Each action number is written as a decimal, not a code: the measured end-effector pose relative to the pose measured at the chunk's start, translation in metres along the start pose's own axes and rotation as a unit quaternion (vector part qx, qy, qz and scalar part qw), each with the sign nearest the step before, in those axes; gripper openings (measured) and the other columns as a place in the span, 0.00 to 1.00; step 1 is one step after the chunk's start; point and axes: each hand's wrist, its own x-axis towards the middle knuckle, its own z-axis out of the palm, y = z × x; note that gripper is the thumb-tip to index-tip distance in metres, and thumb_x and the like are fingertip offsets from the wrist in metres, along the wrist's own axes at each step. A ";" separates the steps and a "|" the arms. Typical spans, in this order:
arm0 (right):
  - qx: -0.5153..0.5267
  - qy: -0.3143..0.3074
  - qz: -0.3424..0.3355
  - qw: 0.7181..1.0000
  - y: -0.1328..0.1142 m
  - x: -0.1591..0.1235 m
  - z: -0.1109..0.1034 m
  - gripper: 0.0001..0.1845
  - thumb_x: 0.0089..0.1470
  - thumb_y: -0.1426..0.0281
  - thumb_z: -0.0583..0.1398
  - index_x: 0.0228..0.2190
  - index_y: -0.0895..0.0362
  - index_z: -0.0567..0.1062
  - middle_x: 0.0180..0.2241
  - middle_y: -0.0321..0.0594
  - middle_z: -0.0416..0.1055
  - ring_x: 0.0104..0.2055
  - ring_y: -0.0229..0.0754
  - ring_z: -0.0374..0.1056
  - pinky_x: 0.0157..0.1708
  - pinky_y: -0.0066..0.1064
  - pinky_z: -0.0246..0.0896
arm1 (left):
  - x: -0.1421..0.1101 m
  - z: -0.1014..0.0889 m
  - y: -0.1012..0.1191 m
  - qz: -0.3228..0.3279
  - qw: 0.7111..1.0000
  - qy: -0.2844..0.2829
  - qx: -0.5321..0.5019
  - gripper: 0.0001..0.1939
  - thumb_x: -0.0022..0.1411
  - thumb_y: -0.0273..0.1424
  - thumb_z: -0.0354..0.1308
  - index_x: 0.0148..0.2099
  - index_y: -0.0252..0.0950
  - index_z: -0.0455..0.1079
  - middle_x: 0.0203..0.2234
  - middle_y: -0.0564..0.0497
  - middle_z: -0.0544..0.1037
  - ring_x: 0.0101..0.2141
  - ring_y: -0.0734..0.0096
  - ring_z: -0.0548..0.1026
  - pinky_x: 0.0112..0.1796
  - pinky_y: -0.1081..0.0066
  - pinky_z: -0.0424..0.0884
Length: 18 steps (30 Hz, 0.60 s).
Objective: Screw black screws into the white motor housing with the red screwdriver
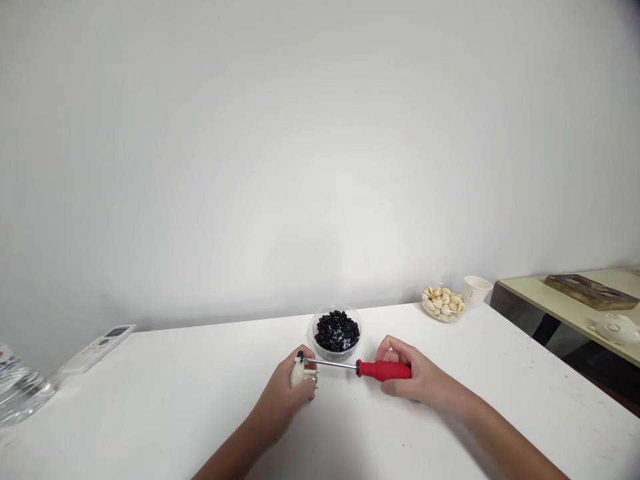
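Note:
My left hand (286,393) is closed around a small white plug-like part (299,372) with metal prongs, held just above the white table (150,400). My right hand (413,379) grips the red handle of a screwdriver (384,369). Its metal shaft runs left, and the tip meets the top of the white part. Just behind the two hands stands a clear bowl of black beans (337,331).
A clear bowl of pale nuts (443,304) and a white paper cup (475,290) stand at the table's back right. A white remote (97,348) and a crumpled plastic bottle (17,387) lie at the left. A second table (575,303) with a teapot (616,327) stands to the right.

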 end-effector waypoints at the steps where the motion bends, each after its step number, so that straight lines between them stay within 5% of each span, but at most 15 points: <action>1: -0.059 0.028 -0.044 0.997 0.000 -0.001 0.002 0.11 0.54 0.71 0.65 0.39 0.53 0.70 0.29 0.30 0.67 0.26 0.34 0.57 0.24 0.25 0.49 | 0.000 0.000 0.001 -0.021 1.000 -0.002 -0.011 0.14 0.50 0.29 0.53 0.41 0.38 0.60 0.24 0.58 0.63 0.25 0.76 0.57 0.25 0.75 0.54; 5: -0.276 0.085 -0.157 0.945 -0.001 -0.006 0.011 0.07 0.59 0.66 0.64 0.39 0.53 0.74 0.30 0.34 0.71 0.28 0.37 0.61 0.29 0.29 0.53 | 0.001 -0.003 0.005 -0.107 0.992 -0.018 -0.058 0.19 0.45 0.29 0.52 0.43 0.39 0.58 0.23 0.60 0.60 0.22 0.79 0.51 0.22 0.75 0.41; 8: -0.319 0.098 -0.177 0.926 0.001 -0.008 0.014 0.09 0.61 0.61 0.64 0.38 0.53 0.74 0.29 0.34 0.71 0.27 0.37 0.59 0.28 0.30 0.52 | 0.001 -0.008 0.007 -0.093 0.992 -0.056 -0.056 0.16 0.46 0.27 0.53 0.41 0.38 0.60 0.24 0.59 0.60 0.23 0.78 0.53 0.22 0.75 0.45; 12: -0.203 0.090 -0.120 0.968 0.007 -0.004 0.012 0.11 0.60 0.62 0.65 0.33 0.55 0.73 0.27 0.34 0.69 0.27 0.37 0.58 0.28 0.29 0.52 | 0.001 -0.013 0.003 -0.022 0.996 -0.082 -0.017 0.12 0.50 0.24 0.53 0.39 0.36 0.62 0.25 0.56 0.63 0.27 0.76 0.59 0.27 0.76 0.56; 18: 0.025 0.047 -0.015 0.998 0.012 0.005 0.011 0.19 0.55 0.58 0.70 0.29 0.56 0.68 0.21 0.30 0.64 0.22 0.32 0.52 0.21 0.25 0.44 | -0.003 -0.015 -0.001 0.042 0.996 -0.078 0.023 0.13 0.53 0.23 0.51 0.42 0.38 0.61 0.25 0.58 0.61 0.26 0.75 0.56 0.26 0.74 0.56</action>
